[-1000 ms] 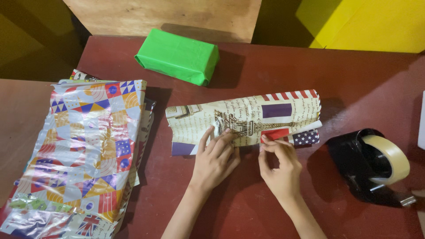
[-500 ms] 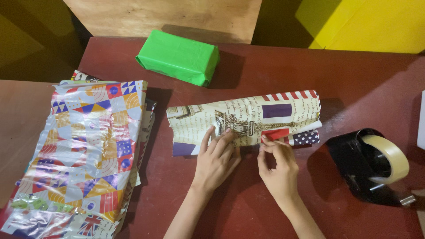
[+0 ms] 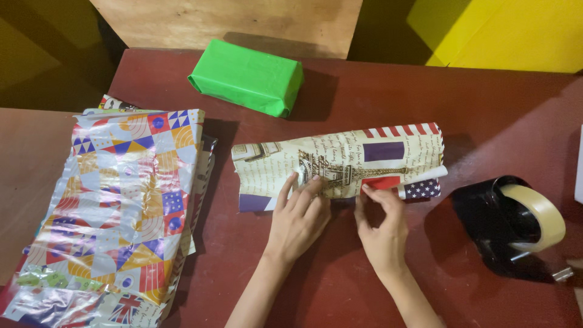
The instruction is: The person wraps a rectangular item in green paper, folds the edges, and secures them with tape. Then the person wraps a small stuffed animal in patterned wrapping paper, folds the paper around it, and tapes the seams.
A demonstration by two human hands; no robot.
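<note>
Pressing flat at frame centre, the left hand (image 3: 299, 218) pins the wrapped parcel (image 3: 340, 165) while the right hand's (image 3: 382, 228) fingers pinch its seam; the flap is best kept taut.

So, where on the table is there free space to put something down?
Bare red table lies between the green box and the tape dispenser, and in front of both hands, near the bottom edge. It is crowded at the left, where wrapping sheets pile, and around the half-wrapped parcel.
</note>
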